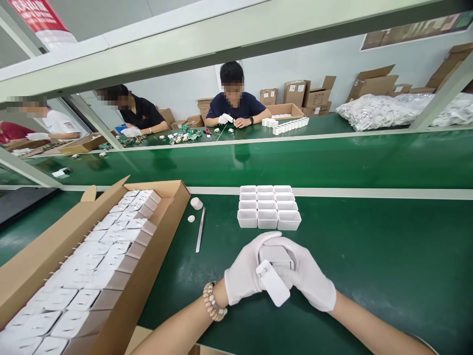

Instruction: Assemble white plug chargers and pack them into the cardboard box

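Observation:
My left hand (244,271), in a white glove, is closed around the left side of a small white plastic box (275,254). From the other side my right hand (310,273), gloved too, grips the same box. A flat white cover plate (275,286) with rounded corners and small metal parts at its upper end slants across the front of the box. It lies at the thumbs; which hand bears it I cannot tell. Just beyond my hands, white open-topped boxes (257,219) stand in tight rows on the green table (369,256).
At left, a long cardboard box (162,236) holds many white cased units (74,296). Tweezers (200,229), a small white roll (196,203) and a white disc (191,218) lie beside it. A green conveyor (295,160) runs beyond, with people (236,101) working across it.

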`<action>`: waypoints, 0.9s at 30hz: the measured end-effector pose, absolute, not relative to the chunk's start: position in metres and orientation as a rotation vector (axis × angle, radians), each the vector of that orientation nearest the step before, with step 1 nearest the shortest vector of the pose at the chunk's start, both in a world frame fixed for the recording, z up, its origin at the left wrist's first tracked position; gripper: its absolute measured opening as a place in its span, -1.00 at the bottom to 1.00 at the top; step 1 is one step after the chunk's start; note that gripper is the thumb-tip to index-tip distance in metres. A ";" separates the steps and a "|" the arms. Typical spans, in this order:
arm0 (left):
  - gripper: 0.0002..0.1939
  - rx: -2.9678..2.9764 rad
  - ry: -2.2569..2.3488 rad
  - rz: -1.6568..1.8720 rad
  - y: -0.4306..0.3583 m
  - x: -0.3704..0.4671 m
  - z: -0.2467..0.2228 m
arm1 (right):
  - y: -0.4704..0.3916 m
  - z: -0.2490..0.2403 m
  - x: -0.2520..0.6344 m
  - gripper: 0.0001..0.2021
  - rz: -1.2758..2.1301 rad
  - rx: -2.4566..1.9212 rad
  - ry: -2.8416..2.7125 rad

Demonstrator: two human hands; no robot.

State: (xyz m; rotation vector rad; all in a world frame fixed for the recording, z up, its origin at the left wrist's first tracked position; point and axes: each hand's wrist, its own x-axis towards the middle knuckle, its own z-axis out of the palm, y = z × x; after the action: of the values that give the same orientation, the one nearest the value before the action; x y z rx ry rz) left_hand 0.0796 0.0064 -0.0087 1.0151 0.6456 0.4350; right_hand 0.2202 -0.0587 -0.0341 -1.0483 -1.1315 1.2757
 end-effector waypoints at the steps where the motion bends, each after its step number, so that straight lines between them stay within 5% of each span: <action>1: -0.40 1.103 0.649 0.467 0.005 0.079 -0.008 | -0.059 -0.035 0.220 -0.66 1.279 -1.042 -1.129; 5: -0.28 1.418 0.624 0.527 0.006 0.077 -0.016 | -0.058 -0.036 0.220 -0.66 1.311 -0.986 -1.099; 10: -0.41 1.372 0.545 0.494 0.010 0.077 -0.037 | -0.059 -0.032 0.222 -0.67 1.356 -0.974 -1.043; 15: -0.10 1.686 0.537 0.543 0.012 0.074 -0.037 | -0.059 -0.029 0.223 -0.68 1.349 -0.978 -1.085; 20: -0.50 1.914 0.521 0.580 0.017 0.067 -0.029 | -0.056 -0.025 0.222 -0.69 1.371 -1.051 -1.188; 27: -0.59 1.971 0.556 0.592 0.019 0.066 -0.015 | -0.048 -0.025 0.229 -0.70 1.368 -1.060 -1.324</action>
State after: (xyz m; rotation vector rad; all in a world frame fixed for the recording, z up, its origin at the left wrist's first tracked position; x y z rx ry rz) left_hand 0.0660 0.0194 -0.0148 1.9714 0.5560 0.5924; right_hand 0.2289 -0.0482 -0.0253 -1.0595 -1.3239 1.3679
